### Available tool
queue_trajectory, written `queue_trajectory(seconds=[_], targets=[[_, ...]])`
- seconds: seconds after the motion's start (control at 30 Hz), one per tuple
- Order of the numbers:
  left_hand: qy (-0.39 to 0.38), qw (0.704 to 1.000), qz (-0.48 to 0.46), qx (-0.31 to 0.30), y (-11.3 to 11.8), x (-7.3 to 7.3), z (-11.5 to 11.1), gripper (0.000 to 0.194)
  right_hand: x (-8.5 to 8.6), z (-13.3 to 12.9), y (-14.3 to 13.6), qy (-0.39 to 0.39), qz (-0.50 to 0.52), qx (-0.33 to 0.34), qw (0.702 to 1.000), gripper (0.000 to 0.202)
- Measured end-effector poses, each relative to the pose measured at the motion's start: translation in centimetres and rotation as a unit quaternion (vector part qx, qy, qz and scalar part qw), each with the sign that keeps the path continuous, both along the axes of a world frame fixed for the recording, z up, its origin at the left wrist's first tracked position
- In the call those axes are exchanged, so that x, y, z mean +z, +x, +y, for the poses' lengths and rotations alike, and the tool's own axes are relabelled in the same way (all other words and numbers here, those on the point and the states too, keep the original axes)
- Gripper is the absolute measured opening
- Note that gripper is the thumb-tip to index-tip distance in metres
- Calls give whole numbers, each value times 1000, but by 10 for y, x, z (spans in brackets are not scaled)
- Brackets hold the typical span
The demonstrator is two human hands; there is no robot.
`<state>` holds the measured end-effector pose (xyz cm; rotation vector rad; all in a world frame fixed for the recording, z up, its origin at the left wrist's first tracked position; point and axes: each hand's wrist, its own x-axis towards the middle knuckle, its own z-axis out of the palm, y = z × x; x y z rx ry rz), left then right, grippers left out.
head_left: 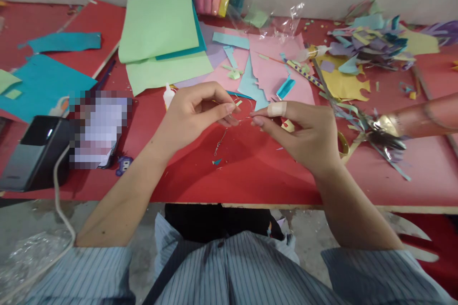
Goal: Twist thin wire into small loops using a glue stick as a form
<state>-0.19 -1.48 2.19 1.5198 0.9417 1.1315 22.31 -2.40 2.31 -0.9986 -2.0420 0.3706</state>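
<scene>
Thin wire [244,119] runs between left grip [203,107] and right grip [304,129].

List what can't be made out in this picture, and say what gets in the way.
All in the head view:
- Phone: screen content hidden by pixelation.
- Wire: too thin and blurred to trace fully; fingers cover parts.
- Bottle: body partly hidden behind the left hand.
- Yellow ring: partly hidden behind the right hand.
- Far-left green paper: cut off by the left edge.
</scene>
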Motion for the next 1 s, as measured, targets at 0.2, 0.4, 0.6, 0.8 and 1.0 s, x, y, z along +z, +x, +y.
queue_trajectory(seconds=[0.2,0.4,0.6,0.8,1.0], targets=[[-6,1000,-2,1,0,2,-1,11,-1,0,0,-9,13,-7,1000,7],[-7,1000,-6,-6,0,1,0,12,-4,2,0,-21,36,-7,999,6],[-9,1000,-8,-15,3,1,-1,15,-4,2,-3,-42,50,-10,998,5],[-13,1000,-8,-23,5,0,-1,16,1,0,-3,-33,40,-6,999,15],[-13,1000,-4,-5,6,1,-3,14,0,-1,-5,-61,55,11,997,4]])
